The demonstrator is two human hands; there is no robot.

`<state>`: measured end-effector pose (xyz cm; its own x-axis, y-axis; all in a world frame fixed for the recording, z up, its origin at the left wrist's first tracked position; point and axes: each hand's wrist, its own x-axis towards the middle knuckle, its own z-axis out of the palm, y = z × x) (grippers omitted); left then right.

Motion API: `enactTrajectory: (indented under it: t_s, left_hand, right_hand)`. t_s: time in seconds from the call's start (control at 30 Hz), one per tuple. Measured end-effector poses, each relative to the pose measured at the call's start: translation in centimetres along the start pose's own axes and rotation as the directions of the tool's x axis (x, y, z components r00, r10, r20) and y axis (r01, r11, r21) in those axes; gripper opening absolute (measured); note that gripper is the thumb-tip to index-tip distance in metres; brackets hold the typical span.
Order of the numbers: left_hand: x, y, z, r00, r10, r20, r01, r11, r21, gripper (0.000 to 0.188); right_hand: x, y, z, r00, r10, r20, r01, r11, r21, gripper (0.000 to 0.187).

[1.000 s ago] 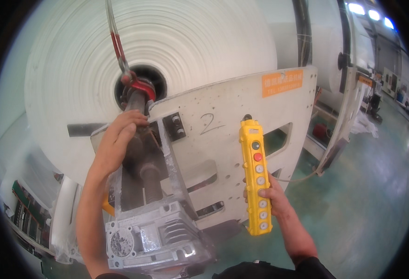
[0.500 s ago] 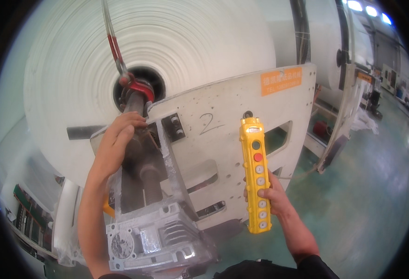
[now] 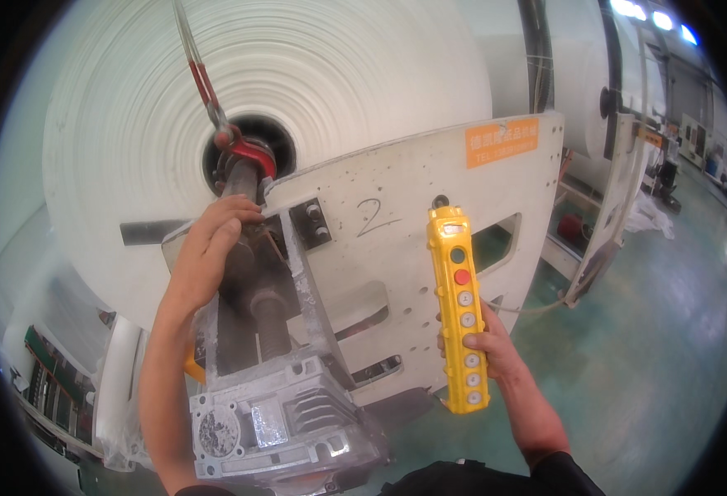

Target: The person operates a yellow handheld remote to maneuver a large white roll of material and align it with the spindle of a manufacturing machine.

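In my right hand [image 3: 494, 343] is a yellow crane pendant control [image 3: 449, 240], held upright with my thumb over one of its buttons. It has a green and a red button above several pale ones. My left hand [image 3: 213, 240] rests on a dark metal shaft [image 3: 243, 180], fingers stretched out over it. The far end of this shaft enters the core of a huge white paper roll [image 3: 363, 83]. Around the shaft, close to the core, sits a red lifting hook [image 3: 253, 154] hanging from a red-and-silver sling [image 3: 200, 78].
A pale machine side plate [image 3: 396, 186] with cut-outs stands right of the shaft. Below my left hand is a grey cast gearbox [image 3: 272, 422]. A thin cable [image 3: 537, 309] runs behind the pendant control. The green floor [image 3: 620, 364] stretches right, towards clear plastic film [image 3: 650, 213].
The pendant control and my right hand have shifted slightly right, and the control tilts a little more. My left hand stays on the shaft.
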<state>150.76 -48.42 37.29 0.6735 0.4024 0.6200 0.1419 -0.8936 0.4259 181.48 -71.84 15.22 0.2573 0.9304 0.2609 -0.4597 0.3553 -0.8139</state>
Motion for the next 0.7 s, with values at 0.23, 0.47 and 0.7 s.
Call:
enactTrajectory:
  t_s: [0.23, 0.47, 0.7]
  left_hand:
    - [0.1, -0.1, 0.1, 1.0, 0.02, 0.001, -0.02, 1.0, 0.01, 0.034]
    - [0.2, 0.1, 0.1, 1.0, -0.001, 0.003, 0.001, 0.999, 0.032, 0.044]
    - [0.3, 0.5, 0.5, 1.0, 0.01, -0.02, -0.009, 1.0, 0.029, 0.044]
  right_hand:
    - [0.4, 0.7, -0.7, 1.0, -0.019, -0.023, 0.021, 0.997, 0.068, 0.07]
    - [0.3, -0.3, 0.5, 0.999, -0.029, -0.013, 0.03, 0.999, 0.033, 0.07]
    - [0.5, 0.0, -0.3, 1.0, 0.03, -0.003, -0.03, 0.999, 0.024, 0.065]
